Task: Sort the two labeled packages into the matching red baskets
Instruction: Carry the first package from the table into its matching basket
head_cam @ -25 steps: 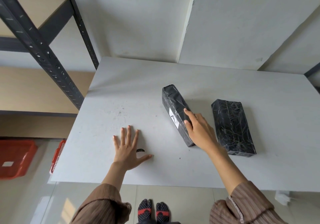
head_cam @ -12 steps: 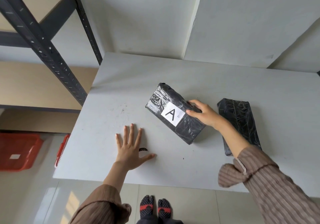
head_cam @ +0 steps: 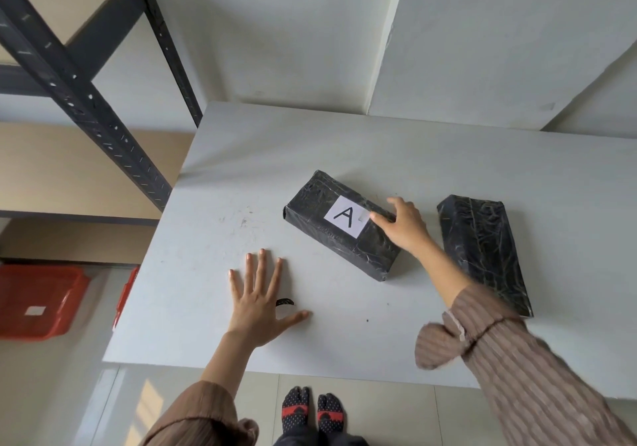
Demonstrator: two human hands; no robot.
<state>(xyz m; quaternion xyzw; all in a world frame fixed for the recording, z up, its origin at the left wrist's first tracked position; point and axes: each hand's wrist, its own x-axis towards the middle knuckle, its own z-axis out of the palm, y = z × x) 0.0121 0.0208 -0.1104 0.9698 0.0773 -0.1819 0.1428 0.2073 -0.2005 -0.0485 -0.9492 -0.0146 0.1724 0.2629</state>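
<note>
While the left hand (head_cam: 256, 302) is lying flat and spread on the worktop (head_cam: 213, 245), holding nothing and just bracing, the right hand (head_cam: 401, 226) is resting over the far edge of the package marked A (head_cam: 339, 225), fingers draped on it but not properly wrapped round yet, so that grip is looking loose rather than clamped. It's lying flat, label up, mid-worktop. The second package (head_cam: 482, 252) is sitting just to its right, no label showing, untouched. Two red baskets (head_cam: 38, 299) are waiting on the floor off to the left, one mostly hidden by the worktop. I'd say we're at the reading-the-label step; next it needs a real grab and a carry to basket A, though I can't read the basket tags.
</note>
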